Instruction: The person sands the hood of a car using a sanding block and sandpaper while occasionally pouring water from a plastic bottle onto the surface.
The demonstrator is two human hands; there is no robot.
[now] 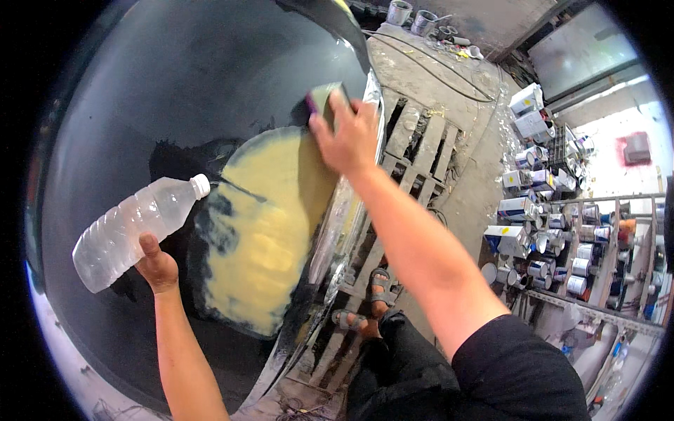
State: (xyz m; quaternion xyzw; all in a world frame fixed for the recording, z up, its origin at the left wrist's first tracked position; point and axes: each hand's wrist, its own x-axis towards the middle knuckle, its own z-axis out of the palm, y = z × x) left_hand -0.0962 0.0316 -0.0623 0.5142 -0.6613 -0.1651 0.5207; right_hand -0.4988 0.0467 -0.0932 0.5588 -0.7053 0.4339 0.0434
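Observation:
A large dark car panel fills the left and middle, with a patch of yellowish filler near its right edge. My left hand is closed around a clear ribbed plastic bottle, tilted so its white cap points up and to the right over the patch. A thin dark streak runs from near the cap across the filler. My right hand grips a greenish-grey sanding block with a purple side. The block rests on the dark panel just beyond the filler's upper end.
Crinkled plastic sheeting lines the panel's right edge. Wooden pallets lie under my feet. Several paint cans crowd shelves and floor at the right. A hose crosses the floor, and open buckets stand at the back.

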